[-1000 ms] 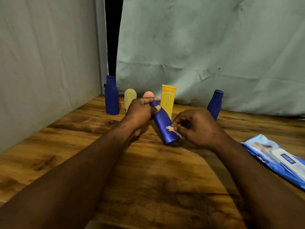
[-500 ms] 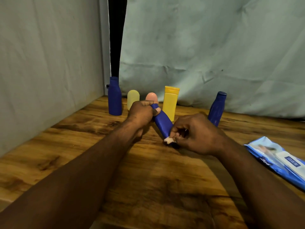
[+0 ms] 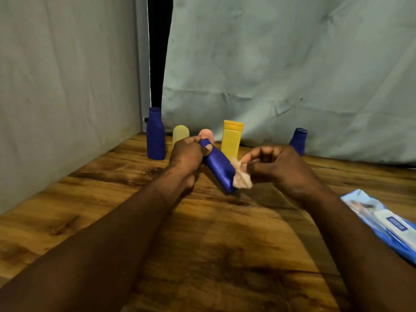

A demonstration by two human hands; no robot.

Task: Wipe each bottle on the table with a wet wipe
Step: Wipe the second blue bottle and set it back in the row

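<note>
Risk: the left hand (image 3: 186, 154) is gripping only the cap end of the glossy dark-blue plastic bottle (image 3: 219, 168), so it could be slipping or twisting once wet. The bottle is slanting down from those fingers to the crumpled white wet wipe (image 3: 240, 177), which the right hand (image 3: 278, 167) is pinching against its lower side.

Wooden table (image 3: 202, 244): bottles (image 3: 155, 136) standing at back, wipes packet (image 3: 382, 222) right

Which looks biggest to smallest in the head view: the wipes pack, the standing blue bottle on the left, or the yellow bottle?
1. wipes pack, though it lies nearest the camera and is cut off by the picture's edge.
2. left blue bottle.
3. yellow bottle, shorter than the blue one.
</note>
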